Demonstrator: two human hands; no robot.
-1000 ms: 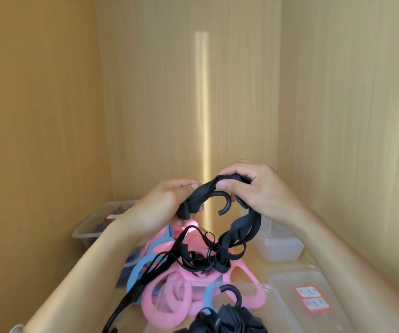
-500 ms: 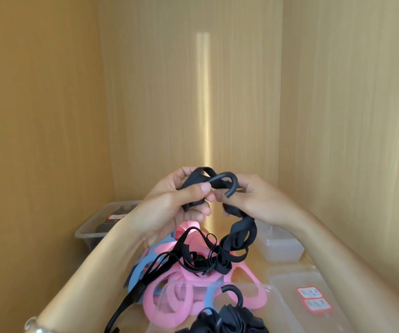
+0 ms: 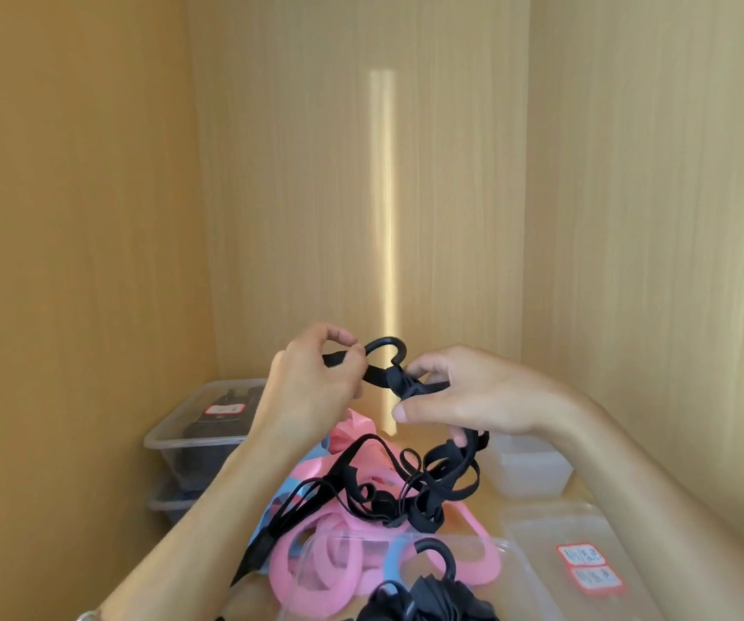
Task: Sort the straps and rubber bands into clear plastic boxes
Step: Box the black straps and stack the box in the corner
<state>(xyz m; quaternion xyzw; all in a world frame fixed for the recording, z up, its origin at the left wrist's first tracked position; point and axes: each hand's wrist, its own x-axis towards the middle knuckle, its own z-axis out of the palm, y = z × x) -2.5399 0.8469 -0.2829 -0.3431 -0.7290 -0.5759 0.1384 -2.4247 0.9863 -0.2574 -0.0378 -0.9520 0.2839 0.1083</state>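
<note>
Between wooden walls (image 3: 361,172), boxes (image 3: 168,441) and straps (image 3: 446,477) crowd surface (image 3: 583,495).

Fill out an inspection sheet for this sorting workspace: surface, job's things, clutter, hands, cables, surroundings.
Surface: light wooden shelf floor, largely covered.
Job's things: black elastic strap with a plastic hook held up between both hands, trailing down into a tangle of black straps atop pink and blue rubber loops. Nearest clear plastic box holds hooked black straps. Stacked clear boxes at left hold dark contents. Small frosted box at right.
Clutter: clear lid with two red-bordered labels lying at right.
Hands: left hand pinches the strap; right hand grips its bunched part.
Cables: nothing seen.
Surroundings: wood-grain panels on three sides.
</note>
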